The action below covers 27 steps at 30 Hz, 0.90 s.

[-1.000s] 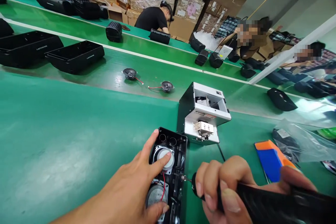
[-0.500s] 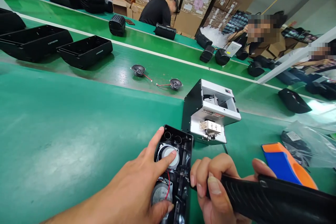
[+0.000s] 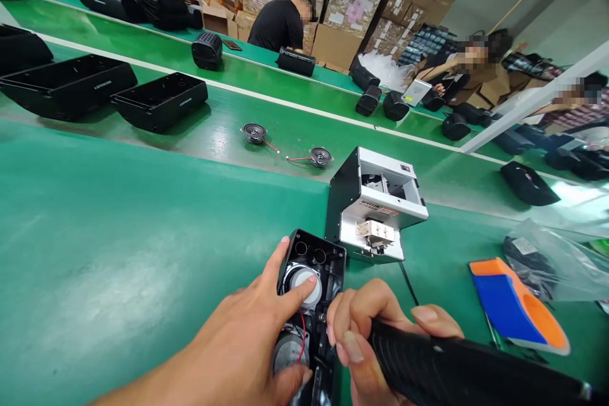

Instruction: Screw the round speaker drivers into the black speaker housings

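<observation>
A black speaker housing (image 3: 335,264) lies open at the bottom centre, with two round speaker drivers inside and a red wire. My left hand (image 3: 247,323) holds it from the left side. One finger runs along its upper left edge, another presses on the white-backed upper driver (image 3: 301,280), and the thumb rests by the lower driver (image 3: 287,351). My right hand (image 3: 375,342) is closed around a black electric screwdriver (image 3: 457,365). The tool points left into the housing at a spot right of the drivers; my fingers partly hide its tip.
Behind the housing stands a screw feeder machine (image 3: 375,203). An orange and blue holder (image 3: 516,304) and a plastic bag (image 3: 547,260) lie to the right. Two loose drivers (image 3: 254,133) and several black housings (image 3: 162,101) sit on the green belt. Co-workers (image 3: 276,22) are across it.
My right hand and the screwdriver have moved left, closer against the housing. My left hand keeps its place on it. The whole view has shifted slightly.
</observation>
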Available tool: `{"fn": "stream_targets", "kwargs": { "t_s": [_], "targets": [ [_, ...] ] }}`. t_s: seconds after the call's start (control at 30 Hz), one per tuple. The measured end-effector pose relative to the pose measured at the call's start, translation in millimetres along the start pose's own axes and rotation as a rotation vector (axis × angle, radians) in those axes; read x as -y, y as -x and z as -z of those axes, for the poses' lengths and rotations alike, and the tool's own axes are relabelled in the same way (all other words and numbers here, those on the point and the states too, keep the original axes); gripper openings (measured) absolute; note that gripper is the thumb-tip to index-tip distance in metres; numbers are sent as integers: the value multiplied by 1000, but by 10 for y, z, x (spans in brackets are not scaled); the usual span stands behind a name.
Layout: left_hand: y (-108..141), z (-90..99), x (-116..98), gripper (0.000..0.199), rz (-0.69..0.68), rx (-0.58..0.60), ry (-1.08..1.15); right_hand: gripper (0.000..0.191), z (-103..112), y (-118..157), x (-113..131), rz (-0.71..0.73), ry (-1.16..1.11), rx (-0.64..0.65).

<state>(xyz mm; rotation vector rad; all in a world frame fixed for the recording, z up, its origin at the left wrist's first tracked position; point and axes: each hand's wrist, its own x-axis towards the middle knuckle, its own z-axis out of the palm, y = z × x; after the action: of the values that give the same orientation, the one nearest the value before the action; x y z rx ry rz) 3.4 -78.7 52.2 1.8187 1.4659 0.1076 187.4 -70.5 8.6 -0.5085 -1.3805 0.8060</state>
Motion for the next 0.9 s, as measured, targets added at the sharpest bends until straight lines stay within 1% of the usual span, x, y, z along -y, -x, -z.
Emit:
{"fn": "stream_targets", "kwargs": {
  "t_s": [0.07,0.13,0.23,0.37,0.57,0.67,0.77,0.9],
  "targets": [
    [2,27,-32,100,30,41,-15,51,17,12,-15,-6,2,3],
    [-8,41,-44,101,33,77,-12,58,52,35,-31,-20,-2,-14],
    [-32,45,-35,102,34,88,-7,63,94,59,-43,-41,-19,-24],
    [-48,46,-13,101,53,100,-8,57,83,43,-36,-43,-62,-20],
    [-24,44,20,104,51,123,18,66,59,32,-44,-63,-88,-37],
    [-33,48,14,102,45,101,19,60,65,27,-30,-67,-93,-29],
    [-53,58,-8,102,52,103,20,54,71,14,-8,-65,-79,-15],
    [-59,88,-34,100,62,128,32,55,67,0,7,-63,-30,-2]
  ]
}}
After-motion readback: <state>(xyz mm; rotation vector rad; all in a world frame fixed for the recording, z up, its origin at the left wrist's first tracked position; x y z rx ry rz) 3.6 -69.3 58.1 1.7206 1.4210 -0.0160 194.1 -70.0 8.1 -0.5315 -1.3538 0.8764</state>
